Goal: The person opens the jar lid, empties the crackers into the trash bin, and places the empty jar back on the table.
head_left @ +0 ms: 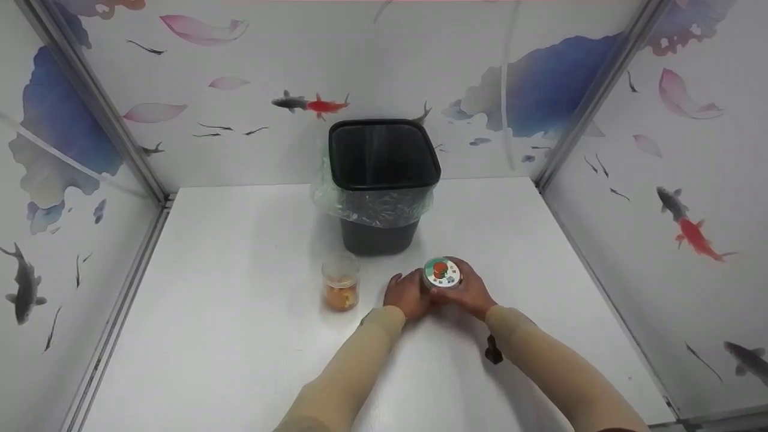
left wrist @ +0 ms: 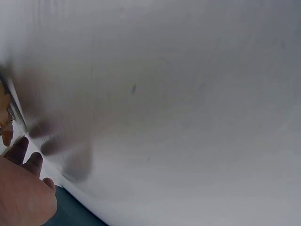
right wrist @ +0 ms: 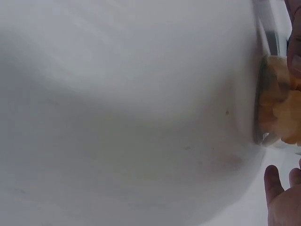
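Person's L hand and R hand are both at a lidded jar, just right of centre & a bit below mid-frame, over the white bench. R hand is curled round the jar's top, thumb on the near side, fingers going round the far side. L hand is bent in against its left side, holding the body, tho most of that grip is hidden, so can't tell how tight; a fingertip or two pokes out loose, seen lower left in the L wrist view. Jar's lid has a round label w/ a red-orange pic on green & white; R wrist view, right edge, shows orange pieces inside & a fingertip on the clear wall.

Second jar, clear w/ orange stuff in its lower part, is upright on the bench left of the hands, near but apart. Behind, upper centre, a black bin w/ a thin see-through liner folded over its rim. Tan sleeves run up from the btm edge; small dark object by the R one. White walls around, w/ fish, petals & blue blotches printed on
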The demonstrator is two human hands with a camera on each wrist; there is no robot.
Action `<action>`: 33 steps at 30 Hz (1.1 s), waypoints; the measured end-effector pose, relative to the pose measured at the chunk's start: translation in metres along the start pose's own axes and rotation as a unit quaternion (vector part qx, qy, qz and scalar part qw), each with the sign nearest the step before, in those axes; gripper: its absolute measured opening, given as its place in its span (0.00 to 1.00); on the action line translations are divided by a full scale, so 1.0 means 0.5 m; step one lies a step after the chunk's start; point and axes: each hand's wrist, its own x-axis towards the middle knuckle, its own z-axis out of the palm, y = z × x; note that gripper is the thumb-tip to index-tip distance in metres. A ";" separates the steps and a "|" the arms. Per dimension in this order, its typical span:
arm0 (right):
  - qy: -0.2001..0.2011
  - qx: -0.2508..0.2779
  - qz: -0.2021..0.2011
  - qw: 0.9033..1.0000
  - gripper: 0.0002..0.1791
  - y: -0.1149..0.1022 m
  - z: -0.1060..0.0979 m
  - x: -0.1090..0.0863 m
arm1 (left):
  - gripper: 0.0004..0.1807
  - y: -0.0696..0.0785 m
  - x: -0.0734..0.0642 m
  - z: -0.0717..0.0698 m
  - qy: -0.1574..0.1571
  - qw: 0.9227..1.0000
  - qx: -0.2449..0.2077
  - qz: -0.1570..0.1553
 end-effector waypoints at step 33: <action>0.100 -0.115 0.077 0.985 0.60 0.096 -0.132 0.036 | 0.46 -0.006 0.000 -0.005 -0.009 0.999 -0.030 0.013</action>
